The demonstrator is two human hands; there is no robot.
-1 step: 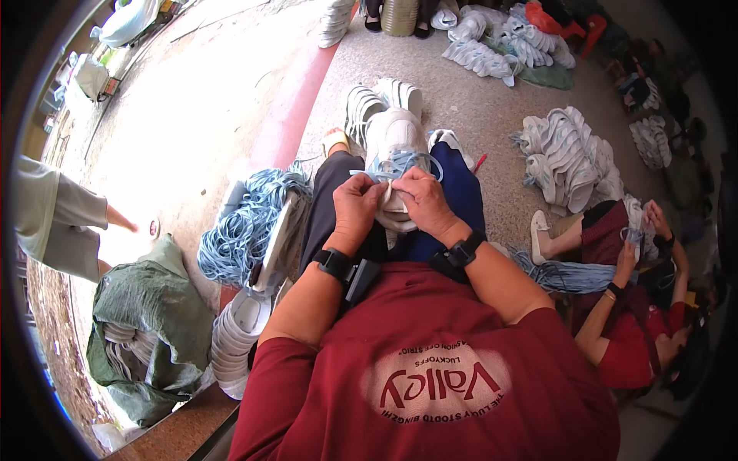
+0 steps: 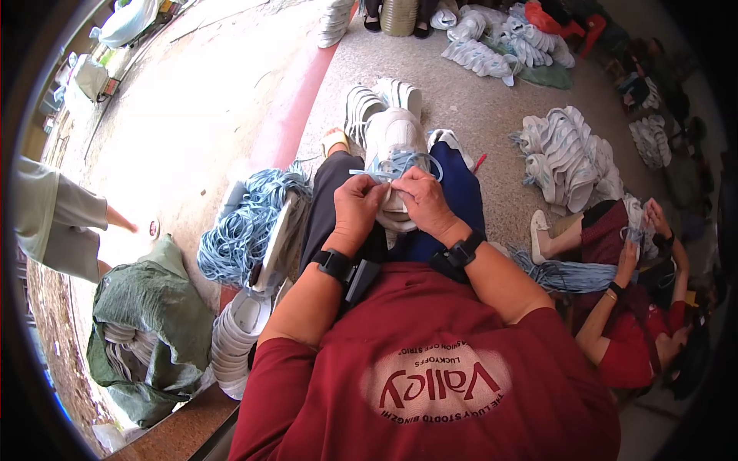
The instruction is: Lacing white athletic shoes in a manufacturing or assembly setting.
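A white shoe (image 2: 392, 131) lies on my lap, toe pointing away from me. A light blue lace (image 2: 403, 163) is threaded across its top. My left hand (image 2: 355, 206) and my right hand (image 2: 424, 201) meet over the shoe's tongue, each pinching the lace with its fingertips. Both wrists carry black bands. More white shoes (image 2: 361, 107) stand on the ground just beyond my knees.
A big bundle of blue laces (image 2: 246, 230) lies at my left, by stacked white shoes (image 2: 234, 338) and a green sack (image 2: 146, 323). A seated person in red (image 2: 638, 315) handles a shoe at my right. Shoe piles (image 2: 569, 157) lie beyond. Another person's sleeve (image 2: 54, 223) is far left.
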